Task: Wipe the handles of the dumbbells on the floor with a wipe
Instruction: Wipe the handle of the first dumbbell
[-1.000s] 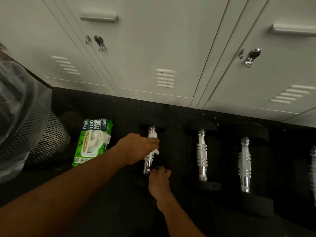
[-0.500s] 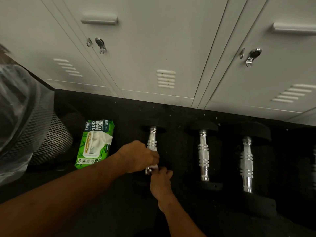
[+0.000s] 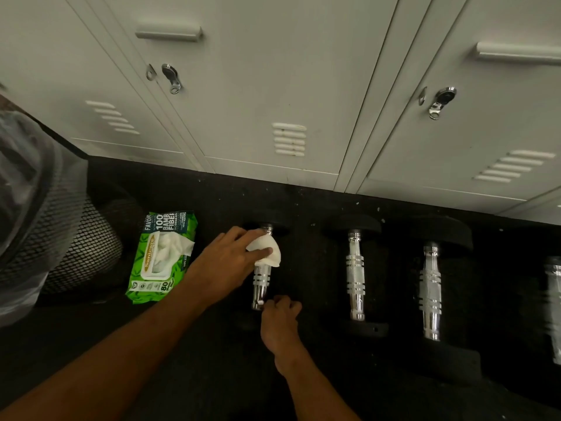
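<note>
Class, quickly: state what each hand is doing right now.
Left hand: holds the wipe against the dumbbell handle.
Right hand: fingers curled at the handle's near end; grip cannot be told.

You look at a dim scene: the pale lockers (image 3: 273,86) catch soft, even light, while the black floor (image 3: 212,375) swallows detail. The chrome dumbbell handles (image 3: 354,275) glint. Your wide lens bends the locker lines, and the rightmost handle (image 3: 554,299) blurs at the edge.

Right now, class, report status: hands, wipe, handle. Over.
Left hand pinches wipe on handle's far end. Right hand curled at near end, grip unclear. Nothing blocking.
</note>
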`<state>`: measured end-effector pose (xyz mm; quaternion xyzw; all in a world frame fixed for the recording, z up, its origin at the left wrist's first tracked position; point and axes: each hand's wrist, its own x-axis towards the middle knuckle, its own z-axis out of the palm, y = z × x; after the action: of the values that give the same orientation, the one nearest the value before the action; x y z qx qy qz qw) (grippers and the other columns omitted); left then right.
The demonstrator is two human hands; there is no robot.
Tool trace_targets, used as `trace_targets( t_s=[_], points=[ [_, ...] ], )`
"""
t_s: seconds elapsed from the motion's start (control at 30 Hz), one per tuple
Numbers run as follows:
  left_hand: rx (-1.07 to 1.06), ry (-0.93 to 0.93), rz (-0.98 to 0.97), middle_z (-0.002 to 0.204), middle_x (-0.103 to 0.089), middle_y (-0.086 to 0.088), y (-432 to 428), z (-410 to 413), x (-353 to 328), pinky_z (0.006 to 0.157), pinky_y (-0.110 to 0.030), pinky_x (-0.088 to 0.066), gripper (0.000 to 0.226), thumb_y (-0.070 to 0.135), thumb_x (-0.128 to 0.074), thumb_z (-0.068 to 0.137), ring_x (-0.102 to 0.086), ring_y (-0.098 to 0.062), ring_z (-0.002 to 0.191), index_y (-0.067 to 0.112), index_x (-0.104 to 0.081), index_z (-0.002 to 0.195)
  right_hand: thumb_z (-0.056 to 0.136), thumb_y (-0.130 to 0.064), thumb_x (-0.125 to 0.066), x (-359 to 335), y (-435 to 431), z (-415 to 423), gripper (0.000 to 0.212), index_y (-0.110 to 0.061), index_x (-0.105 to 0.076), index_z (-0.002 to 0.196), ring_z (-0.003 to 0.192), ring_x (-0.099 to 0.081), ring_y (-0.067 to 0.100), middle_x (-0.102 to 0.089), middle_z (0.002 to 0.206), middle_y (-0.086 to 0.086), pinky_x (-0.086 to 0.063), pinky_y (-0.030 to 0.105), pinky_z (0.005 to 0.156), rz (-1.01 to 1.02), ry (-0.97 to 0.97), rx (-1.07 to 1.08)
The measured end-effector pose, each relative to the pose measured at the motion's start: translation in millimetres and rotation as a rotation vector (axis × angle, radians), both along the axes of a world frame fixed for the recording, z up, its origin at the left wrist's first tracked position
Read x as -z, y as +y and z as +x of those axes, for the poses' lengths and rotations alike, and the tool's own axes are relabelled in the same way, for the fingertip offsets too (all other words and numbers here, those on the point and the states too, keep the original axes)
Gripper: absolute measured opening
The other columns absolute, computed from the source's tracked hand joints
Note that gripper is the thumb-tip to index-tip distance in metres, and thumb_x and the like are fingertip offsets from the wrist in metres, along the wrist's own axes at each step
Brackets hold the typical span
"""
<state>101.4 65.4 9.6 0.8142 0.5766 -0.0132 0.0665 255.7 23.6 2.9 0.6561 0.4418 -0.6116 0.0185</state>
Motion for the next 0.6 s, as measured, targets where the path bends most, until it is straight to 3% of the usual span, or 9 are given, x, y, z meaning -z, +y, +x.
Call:
trace_targets(
  t_s=[0.13,0.27,0.37,0.43,0.6],
  points=[
    [-0.488,-0.448,-0.065,0.126,-0.062,0.0,-10.4,29.0,5.7,0.092,-0.03,-0.052,0.027,0.027,-0.065,0.089,-0.061,-0.012,0.108,0.017,-0.071,0.113,0.1,-0.02,-0.029,-1.5,1.2,0.0,0.046,-0.001,-0.034,0.141,0.136,-0.027,0.033,-0.028,0.148,0.02,-0.027,0.046,0.112,0.002,-0.002,0.002],
    [-0.844,-0.68,-0.074,0.102,-0.07,-0.001,-4.6,52.9,7.6,0.079,-0.025,-0.054,0.023,0.034,-0.065,0.089,-0.065,-0.008,0.092,0.015,-0.067,0.102,0.099,-0.02,-0.03,-1.7,0.5,0.5,0.046,-0.001,-0.034,0.141,0.136,-0.027,0.033,-0.027,0.148,0.02,-0.027,0.046,0.112,0.007,0.004,-0.003],
    [-1.031,-0.731,-0.136,0.1,-0.068,-0.003,3.9,59.8,7.9,0.063,-0.011,-0.043,0.021,0.031,-0.063,0.091,-0.063,-0.008,0.087,0.013,-0.062,0.102,0.1,-0.02,-0.028,-2.1,0.2,-0.9,0.046,-0.001,-0.033,0.141,0.137,-0.024,0.033,-0.026,0.148,0.02,-0.025,0.047,0.113,0.009,-0.01,-0.025],
    [-1.087,-0.728,-0.175,0.104,-0.067,-0.006,9.2,61.4,9.3,0.057,-0.011,-0.037,0.021,0.029,-0.061,0.093,-0.059,-0.008,0.086,0.012,-0.06,0.106,0.1,-0.02,-0.028,-3.7,1.1,-1.6,0.046,0.0,-0.034,0.141,0.137,-0.025,0.033,-0.026,0.148,0.02,-0.025,0.047,0.113,0.011,-0.01,-0.019],
    [-1.175,-0.784,-0.241,0.108,-0.067,-0.007,16.2,57.0,12.7,0.065,-0.018,-0.042,0.029,0.03,-0.06,0.094,-0.061,-0.013,0.091,0.01,-0.059,0.114,0.1,-0.02,-0.029,-5.4,3.3,-1.9,0.043,-0.002,-0.035,0.14,0.135,-0.028,0.032,-0.03,0.146,0.019,-0.027,0.044,0.112,0.013,-0.025,-0.035]
  ],
)
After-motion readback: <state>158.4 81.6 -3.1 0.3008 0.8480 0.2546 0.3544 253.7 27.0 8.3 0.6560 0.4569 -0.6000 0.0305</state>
